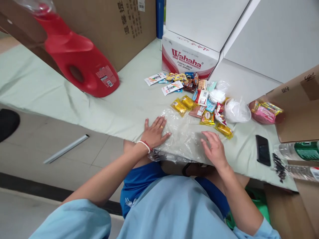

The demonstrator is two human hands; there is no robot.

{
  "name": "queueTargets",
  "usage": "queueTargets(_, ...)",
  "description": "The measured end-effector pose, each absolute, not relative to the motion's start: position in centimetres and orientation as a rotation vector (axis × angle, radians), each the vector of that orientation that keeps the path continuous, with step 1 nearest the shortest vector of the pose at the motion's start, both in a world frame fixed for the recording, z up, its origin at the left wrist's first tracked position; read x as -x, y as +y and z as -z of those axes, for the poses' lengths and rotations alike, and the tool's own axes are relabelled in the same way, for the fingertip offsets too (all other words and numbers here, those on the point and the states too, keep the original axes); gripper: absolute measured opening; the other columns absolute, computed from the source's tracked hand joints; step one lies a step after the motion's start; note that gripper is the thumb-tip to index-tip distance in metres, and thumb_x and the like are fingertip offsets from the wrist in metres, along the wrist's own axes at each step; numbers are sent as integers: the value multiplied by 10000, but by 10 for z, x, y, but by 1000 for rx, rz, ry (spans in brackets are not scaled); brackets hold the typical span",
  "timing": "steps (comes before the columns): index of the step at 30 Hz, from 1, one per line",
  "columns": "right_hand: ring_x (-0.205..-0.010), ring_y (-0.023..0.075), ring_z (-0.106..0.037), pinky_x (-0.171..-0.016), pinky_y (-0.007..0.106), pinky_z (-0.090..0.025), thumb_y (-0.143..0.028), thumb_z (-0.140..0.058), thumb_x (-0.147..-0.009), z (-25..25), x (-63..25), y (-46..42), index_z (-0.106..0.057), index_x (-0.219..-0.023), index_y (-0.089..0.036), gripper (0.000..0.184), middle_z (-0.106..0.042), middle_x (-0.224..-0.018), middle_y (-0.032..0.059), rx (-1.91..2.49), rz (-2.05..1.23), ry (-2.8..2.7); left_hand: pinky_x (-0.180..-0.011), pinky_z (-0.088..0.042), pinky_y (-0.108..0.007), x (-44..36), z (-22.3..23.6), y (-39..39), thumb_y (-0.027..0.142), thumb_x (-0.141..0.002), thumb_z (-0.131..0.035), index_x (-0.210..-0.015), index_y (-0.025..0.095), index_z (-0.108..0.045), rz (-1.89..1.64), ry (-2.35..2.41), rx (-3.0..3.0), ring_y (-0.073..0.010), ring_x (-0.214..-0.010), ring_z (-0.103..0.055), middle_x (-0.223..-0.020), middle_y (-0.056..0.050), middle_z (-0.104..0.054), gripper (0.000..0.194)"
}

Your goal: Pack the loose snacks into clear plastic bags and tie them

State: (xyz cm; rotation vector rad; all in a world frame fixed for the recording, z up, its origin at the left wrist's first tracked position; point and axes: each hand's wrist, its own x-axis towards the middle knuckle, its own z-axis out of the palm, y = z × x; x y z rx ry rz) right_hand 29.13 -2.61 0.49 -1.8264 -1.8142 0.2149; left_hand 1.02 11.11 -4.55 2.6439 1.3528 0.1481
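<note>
Head view: plastic film (184,137) lies under spread left grip (154,134), beside open right grip (214,147).

rests the left hand (155,133) flat with spread fingers on the left part of a clear plastic sheet (184,132), on a pale green tablecloth (134,99). holds the right hand (214,148) loosely open at the sheet's right edge, with contact unclear. has wrapped snacks (203,99) scattered just beyond, before a wahaha water carton (186,59), and a black smartphone (263,150) farther right.
</note>
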Motion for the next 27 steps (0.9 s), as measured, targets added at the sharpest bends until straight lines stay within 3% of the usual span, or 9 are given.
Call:
queueTargets(3,-1442,299,-463,-1180,518,-420,-359,-521,-1035,2,-272,-20,-554,-1485,-224,472,-510,-1561,133,1703,-309,-2133,-1261,-9,-684,-3,46,115,621,-1040,-256,-1648,200,-265,-151,1297,-2667,-299,-1594,-238,-1716,-128,-251,739)
queueTargets(6,-1512,310,-386,-1207,546,-391,-351,-533,-1028,20,-284,-27,-543,-1509,-229,496,-449,-1619,127,1806,-402,-2232,-1263,-18,-681,8,48,125,585,-1053,-262,-1645,235,-274,-136,1197,-2700,-291,-1585,-268,-1709,-113,-276,688)
queueTargets(9,-1456,308,-471,-1181,535,-424,-364,-539,-1015,23,-313,-35,-604,-1451,-224,462,-517,-1569,129,1876,-491,-2199,-1262,9,-686,19,51,134,559,-1060,-282,-1639,266,-288,-135,1095,-2737,-281,-1579,-285,-1706,-91,-290,649)
queueTargets(12,-1211,287,-664,-1043,473,-535,-373,-501,-1020,1,-333,-19,-728,-1246,-227,352,-703,-1332,119,1905,-569,-2166,-1262,22,-690,23,54,137,562,-1057,-291,-1637,251,-292,-162,1070,-2753,-278,-1583,-274,-1708,-85,-284,657)
queueTargets(14,-1066,277,-704,-960,443,-557,-371,-466,-1030,-21,-335,12,-743,-1170,-217,347,-761,-1161,109,1958,-483,-2147,-1267,21,-684,24,54,136,567,-1056,-287,-1636,244,-295,-178,1071,-2754,-274,-1584,-271,-1709,-82,-284,664)
queueTargets(17,-1063,300,-667,-976,444,-515,-354,-471,-1019,-46,-323,87,-716,-1200,-183,350,-748,-1133,124,2014,-202,-2193,-1274,16,-673,23,54,135,577,-1051,-288,-1636,247,-301,-188,1070,-2751,-275,-1583,-272,-1706,-78,-294,671)
queueTargets(20,-1147,346,-593,-994,453,-477,-318,-539,-968,-52,-307,178,-660,-1311,-146,402,-711,-1186,171,2100,30,-2247,-1275,21,-670,22,55,135,586,-1048,-296,-1634,242,-305,-198,1075,-2738,-273,-1579,-283,-1704,-79,-298,679)
queueTargets(23,-1306,371,-466,-1047,463,-425,-230,-577,-906,-42,-296,256,-568,-1423,-112,530,-581,-1422,200,2108,212,-2328,-1275,24,-671,22,54,135,595,-1046,-300,-1630,248,-311,-205,1074,-2724,-267,-1575,-291,-1702,-72,-305,680)
queueTargets(27,-1262,358,-471,-1054,501,-371,-171,-458,-944,-24,-296,312,-595,-1365,-77,453,-564,-1418,224,2109,326,-2479,-1276,-27,-670,22,53,135,605,-1038,-321,-1627,288,-320,-202,1084,-2738,-280,-1572,-296,-1698,-65,-325,669)
